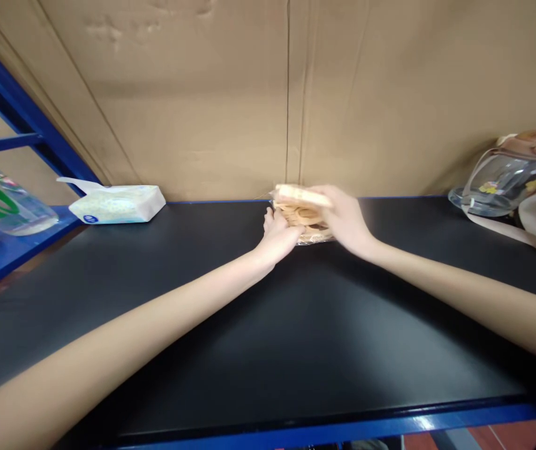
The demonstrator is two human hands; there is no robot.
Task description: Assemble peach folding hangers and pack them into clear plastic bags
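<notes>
A clear plastic bag of light-brown, flat, wood-like pieces (309, 217) lies at the back of the black table, close to the cardboard wall. My left hand (278, 237) grips its left side, with the thumb across the front and the fingers behind. Just above the bag, my right hand (346, 219) is closed on a pale, flat, wood-like block (303, 195). Motion blurs that block and the right fingers, so its exact kind cannot be made out.
A tissue pack (117, 204) lies at the back left, and a clear bottle with green marking (9, 199) is beyond the blue frame (56, 147). At right stands a clear jug-like bottle with a brown lid (511, 178), its strap (506, 230) trailing over the black table (296, 350).
</notes>
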